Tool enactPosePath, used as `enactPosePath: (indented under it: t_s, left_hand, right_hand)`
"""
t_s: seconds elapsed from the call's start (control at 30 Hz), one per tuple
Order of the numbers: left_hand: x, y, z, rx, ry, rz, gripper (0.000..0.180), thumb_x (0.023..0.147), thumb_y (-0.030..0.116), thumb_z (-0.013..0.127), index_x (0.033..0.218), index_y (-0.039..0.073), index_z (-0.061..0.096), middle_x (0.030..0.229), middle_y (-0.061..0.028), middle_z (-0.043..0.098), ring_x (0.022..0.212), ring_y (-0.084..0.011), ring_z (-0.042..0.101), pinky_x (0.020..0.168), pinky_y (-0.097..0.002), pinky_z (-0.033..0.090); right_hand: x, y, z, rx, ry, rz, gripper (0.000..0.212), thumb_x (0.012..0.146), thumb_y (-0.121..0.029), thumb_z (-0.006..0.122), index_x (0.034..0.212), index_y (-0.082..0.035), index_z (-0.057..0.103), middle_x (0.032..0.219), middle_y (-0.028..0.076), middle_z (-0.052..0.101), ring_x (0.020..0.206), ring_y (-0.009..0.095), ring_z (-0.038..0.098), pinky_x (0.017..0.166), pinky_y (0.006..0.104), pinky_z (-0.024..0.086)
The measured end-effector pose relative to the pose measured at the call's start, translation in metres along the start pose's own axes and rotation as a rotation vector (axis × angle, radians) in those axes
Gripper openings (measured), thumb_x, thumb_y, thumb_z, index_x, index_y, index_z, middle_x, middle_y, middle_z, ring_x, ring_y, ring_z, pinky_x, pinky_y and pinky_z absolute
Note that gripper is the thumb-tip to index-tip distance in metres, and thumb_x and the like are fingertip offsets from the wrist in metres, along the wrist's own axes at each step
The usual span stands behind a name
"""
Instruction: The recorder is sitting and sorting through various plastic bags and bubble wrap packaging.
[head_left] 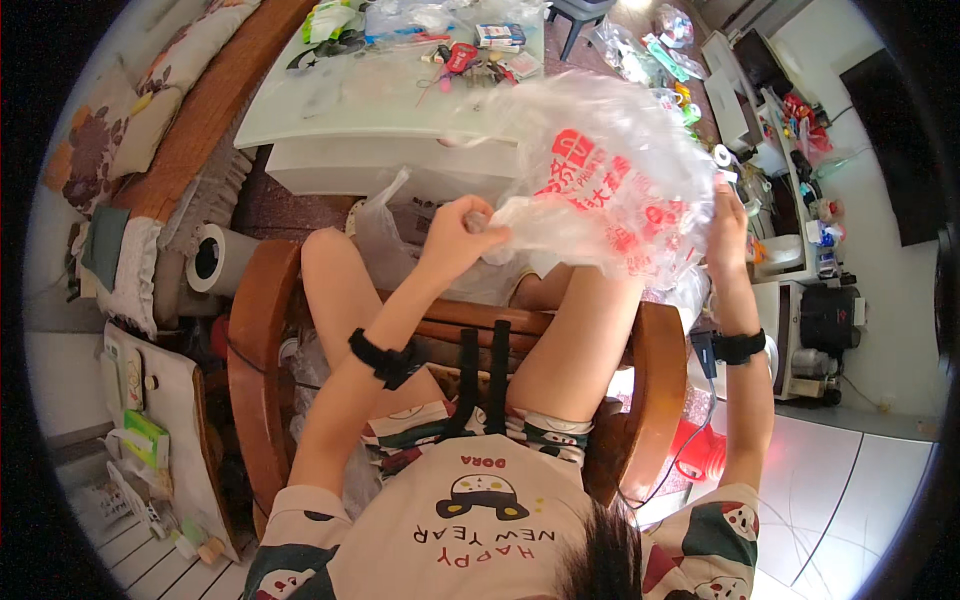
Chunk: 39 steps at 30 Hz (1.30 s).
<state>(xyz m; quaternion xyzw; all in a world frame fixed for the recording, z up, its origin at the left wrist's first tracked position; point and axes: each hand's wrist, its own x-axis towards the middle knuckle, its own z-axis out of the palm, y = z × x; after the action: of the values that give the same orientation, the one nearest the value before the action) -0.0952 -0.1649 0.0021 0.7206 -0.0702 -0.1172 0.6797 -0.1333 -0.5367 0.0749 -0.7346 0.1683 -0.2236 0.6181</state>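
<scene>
A translucent white plastic bag [650, 150] with red printing is spread out in front of me above my knees, its upper part smeared by motion. My left hand [460, 242] is closed in a pinch on a gathered end of it. At the bag's right side, my right hand [730, 232] grips its edge; the bag partly hides those fingers. Another whitish plastic bag [385, 225] hangs below, between my knees and the table. Each wrist wears a black strap.
Ahead stands a white table [390, 110] with keys, a red item [461, 57], small boxes and plastic wrappings. My wooden armchair [655, 400] surrounds me. A patterned sofa is at left, near a paper roll [222, 258]. Cluttered shelves line the right, with a red container [700, 450] on the floor.
</scene>
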Motion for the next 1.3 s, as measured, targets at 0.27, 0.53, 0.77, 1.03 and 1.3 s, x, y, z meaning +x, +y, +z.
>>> enactPosePath:
  t_s: [0.27,0.53,0.77,1.03,1.3]
  left_hand:
    - [-0.016,-0.008,-0.054,0.052,-0.065,-0.015,0.039,0.071,0.003,0.066,0.06,0.009,0.029,0.058,0.0045,0.032,0.058,-0.0054,0.033,0.052,-0.0233,0.029]
    - [-0.007,-0.009,-0.039,-0.1,0.112,0.061,0.034,0.077,0.007,0.071,0.097,0.006,0.044,0.089,-0.0037,0.053,0.084,-0.0117,0.052,0.074,-0.0249,0.044]
    - [0.01,0.03,0.01,-0.534,0.265,0.185,0.081,0.077,0.013,0.075,0.134,0.008,0.017,0.131,-0.0178,0.029,0.116,-0.0231,0.046,0.093,-0.0325,0.042]
    - [-0.001,0.032,0.071,-0.214,0.227,-0.108,0.086,0.073,0.04,0.077,0.13,-0.003,0.029,0.139,-0.0184,0.022,0.128,-0.0296,0.03,0.103,-0.0364,0.034]
    - [0.019,0.017,0.109,-0.543,-0.272,-0.07,0.075,0.083,0.02,0.07,0.138,0.006,0.022,0.129,-0.0122,0.045,0.123,-0.0208,0.043,0.102,-0.0396,0.037]
  right_hand:
    - [0.008,0.018,-0.088,-0.004,0.314,0.35,0.032,0.093,-0.039,0.053,0.102,-0.009,0.062,0.085,-0.002,0.062,0.072,0.01,0.058,0.059,0.0249,0.043]
    - [-0.038,0.013,-0.067,-0.023,0.175,0.316,0.042,0.091,-0.038,0.057,0.118,-0.006,0.054,0.097,0.003,0.061,0.09,0.016,0.06,0.081,0.0309,0.048]
    - [-0.078,0.023,-0.08,-0.877,0.032,-0.134,0.045,0.079,-0.035,0.073,0.1,0.003,0.063,0.098,0.016,0.063,0.102,0.026,0.053,0.086,0.0348,0.043]
    - [-0.108,0.005,-0.051,-1.037,0.337,-0.344,0.037,0.094,-0.036,0.052,0.089,-0.006,0.072,0.082,0.01,0.048,0.085,0.025,0.045,0.082,0.0364,0.04]
    - [-0.127,-0.011,-0.017,-0.562,0.387,-0.115,0.045,0.097,-0.036,0.048,0.076,0.002,0.06,0.068,0.002,0.053,0.063,0.009,0.041,0.058,0.0256,0.035]
